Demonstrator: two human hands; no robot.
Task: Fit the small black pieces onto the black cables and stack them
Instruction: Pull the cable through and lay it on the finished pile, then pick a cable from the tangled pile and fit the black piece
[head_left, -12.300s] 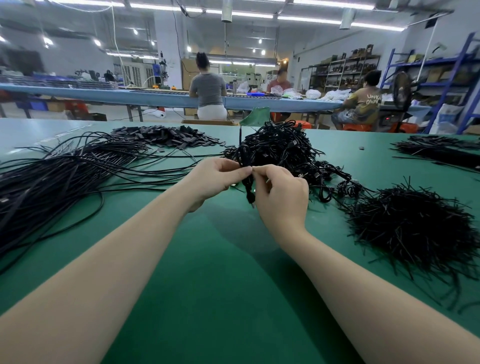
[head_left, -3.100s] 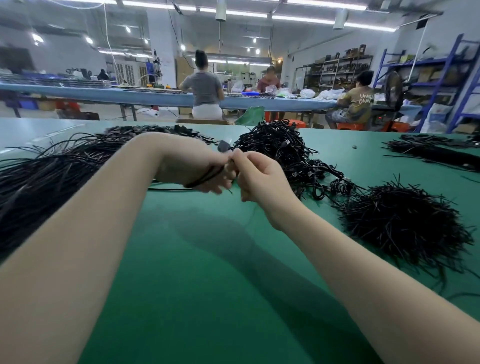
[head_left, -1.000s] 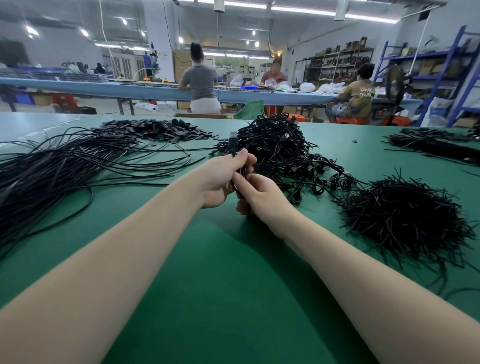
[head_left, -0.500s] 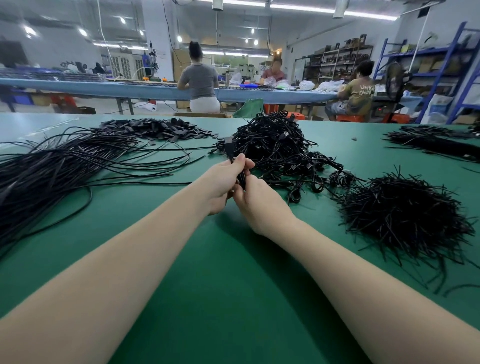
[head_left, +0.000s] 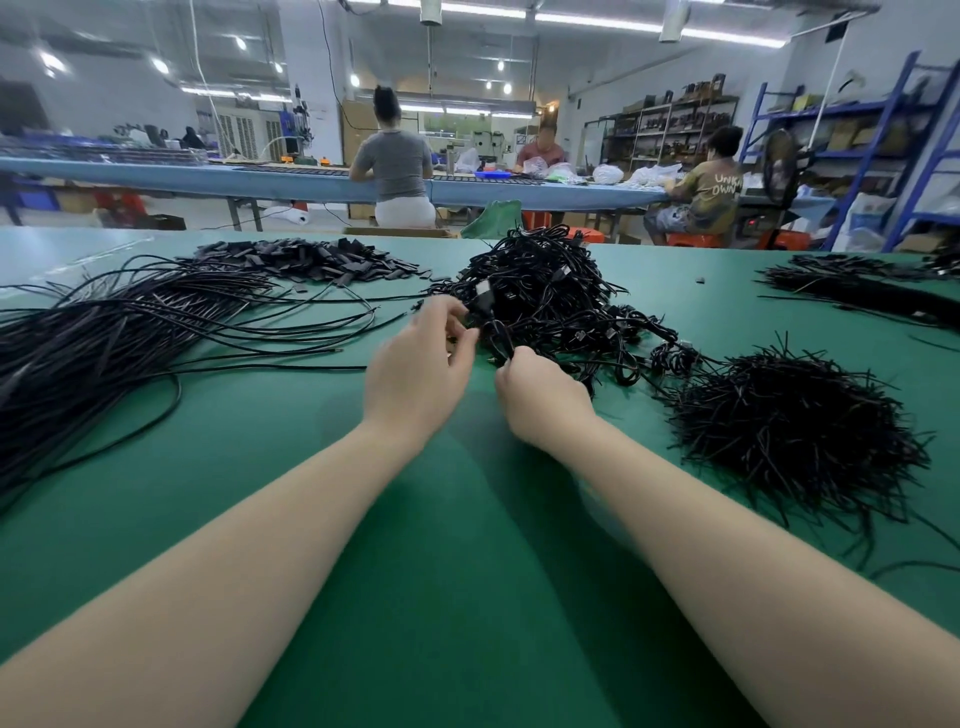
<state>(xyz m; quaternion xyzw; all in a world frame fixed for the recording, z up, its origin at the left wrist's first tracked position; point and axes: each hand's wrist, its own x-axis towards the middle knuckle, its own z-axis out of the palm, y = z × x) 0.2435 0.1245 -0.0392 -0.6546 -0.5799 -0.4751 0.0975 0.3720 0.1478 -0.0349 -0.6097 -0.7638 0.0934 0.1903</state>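
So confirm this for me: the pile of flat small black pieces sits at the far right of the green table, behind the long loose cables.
Not quite. The head view shows the pile of flat small black pieces at the far left of the green table, not the far right. It does lie behind the long loose cables. On the right is a heap of short thin black strands.

Two bare forearms — no sleeves, gloves, rings or watch — slender hands.
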